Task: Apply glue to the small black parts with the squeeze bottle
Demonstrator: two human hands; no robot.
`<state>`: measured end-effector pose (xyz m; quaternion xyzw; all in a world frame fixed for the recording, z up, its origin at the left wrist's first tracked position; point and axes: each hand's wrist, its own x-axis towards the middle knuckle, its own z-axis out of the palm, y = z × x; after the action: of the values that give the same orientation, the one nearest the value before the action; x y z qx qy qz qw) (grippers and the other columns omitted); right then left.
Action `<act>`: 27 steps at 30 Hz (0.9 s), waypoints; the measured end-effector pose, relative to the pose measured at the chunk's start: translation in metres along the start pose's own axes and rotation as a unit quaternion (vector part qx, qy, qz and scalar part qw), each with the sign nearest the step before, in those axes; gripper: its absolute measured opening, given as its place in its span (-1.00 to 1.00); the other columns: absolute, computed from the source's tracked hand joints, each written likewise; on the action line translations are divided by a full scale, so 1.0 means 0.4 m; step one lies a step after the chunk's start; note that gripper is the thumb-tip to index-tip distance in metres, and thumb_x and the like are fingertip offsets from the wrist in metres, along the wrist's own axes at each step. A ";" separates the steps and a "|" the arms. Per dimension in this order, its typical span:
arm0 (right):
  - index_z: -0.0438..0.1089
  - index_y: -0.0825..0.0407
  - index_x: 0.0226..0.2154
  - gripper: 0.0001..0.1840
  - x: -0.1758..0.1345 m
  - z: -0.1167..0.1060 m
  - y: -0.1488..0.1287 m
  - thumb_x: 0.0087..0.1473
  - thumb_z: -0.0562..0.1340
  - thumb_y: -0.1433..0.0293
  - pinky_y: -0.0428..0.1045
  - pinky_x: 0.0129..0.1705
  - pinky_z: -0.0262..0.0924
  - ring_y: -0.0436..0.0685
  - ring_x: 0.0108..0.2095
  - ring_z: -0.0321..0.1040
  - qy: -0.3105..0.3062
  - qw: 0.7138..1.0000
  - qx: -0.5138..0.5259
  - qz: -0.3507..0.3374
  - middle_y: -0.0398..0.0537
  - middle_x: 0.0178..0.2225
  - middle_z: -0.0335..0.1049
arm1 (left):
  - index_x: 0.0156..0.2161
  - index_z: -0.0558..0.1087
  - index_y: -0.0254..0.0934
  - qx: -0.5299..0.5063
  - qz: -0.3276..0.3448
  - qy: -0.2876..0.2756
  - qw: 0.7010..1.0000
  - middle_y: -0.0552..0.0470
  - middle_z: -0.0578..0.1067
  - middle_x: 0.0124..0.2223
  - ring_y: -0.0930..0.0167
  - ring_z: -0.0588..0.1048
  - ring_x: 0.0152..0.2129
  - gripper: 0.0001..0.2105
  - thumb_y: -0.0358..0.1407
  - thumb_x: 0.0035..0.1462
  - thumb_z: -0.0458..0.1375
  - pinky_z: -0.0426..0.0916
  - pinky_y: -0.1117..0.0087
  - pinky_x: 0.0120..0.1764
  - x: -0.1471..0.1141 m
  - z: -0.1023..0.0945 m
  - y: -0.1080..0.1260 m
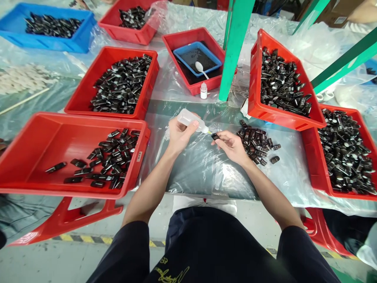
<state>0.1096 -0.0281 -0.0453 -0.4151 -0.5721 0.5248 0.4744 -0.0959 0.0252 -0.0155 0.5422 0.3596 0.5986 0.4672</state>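
Observation:
My left hand (180, 135) is closed round a white squeeze bottle (191, 119), tilted so that its thin yellowish tip points down to the right. That tip is at a small dark glossy piece (215, 136), which my right hand (231, 146) pinches between thumb and fingers. Whether the tip touches the piece, I cannot tell. Just right of my right hand lies a loose pile of similar dark pieces (259, 142) on the plastic-covered table (203, 173). More of them lie in the red bin (59, 133) left of my left hand.
Red bins of dark pieces stand at the left (118, 82), right (282, 82) and far right (347, 153). Behind my hands, a small bottle (203, 90) stands before a red bin holding a blue tray (188, 51) and white spoon (200, 68). A green post (235, 51) rises beside it.

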 end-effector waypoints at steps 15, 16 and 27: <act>0.37 -0.04 -0.17 -0.48 -0.013 0.027 0.004 0.23 0.33 -0.14 -0.02 -0.41 0.27 0.02 -0.47 0.34 -0.047 0.998 -0.038 0.016 -0.03 -0.28 0.66 | -0.49 0.54 -0.28 -0.044 -0.085 0.012 0.995 0.06 0.41 -0.57 0.42 0.46 -0.57 -0.64 -0.09 0.02 0.54 0.35 0.39 -0.46 0.012 -0.004 0.004; 0.37 -0.04 -0.17 -0.48 -0.013 0.027 0.003 0.23 0.33 -0.14 -0.03 -0.41 0.27 0.02 -0.47 0.35 -0.047 0.998 -0.039 0.014 -0.03 -0.28 0.66 | -0.49 0.54 -0.29 -0.041 -0.083 0.008 0.996 0.07 0.41 -0.57 0.43 0.45 -0.58 -0.63 -0.07 0.01 0.54 0.34 0.40 -0.47 0.013 -0.005 0.005; 0.38 -0.03 -0.14 -0.50 -0.016 0.027 0.003 0.25 0.33 -0.11 -0.02 -0.39 0.28 0.03 -0.44 0.40 -0.050 0.997 -0.051 0.017 -0.02 -0.27 0.67 | -0.50 0.53 -0.30 -0.040 -0.093 0.011 0.995 0.04 0.44 -0.56 0.44 0.42 -0.58 -0.65 -0.14 0.00 0.55 0.29 0.41 -0.49 0.014 -0.009 -0.001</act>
<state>0.1003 -0.0363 -0.0473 -0.4216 -0.6137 0.5233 0.4145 -0.0991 0.0310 -0.0146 0.4806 0.3894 0.5724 0.5383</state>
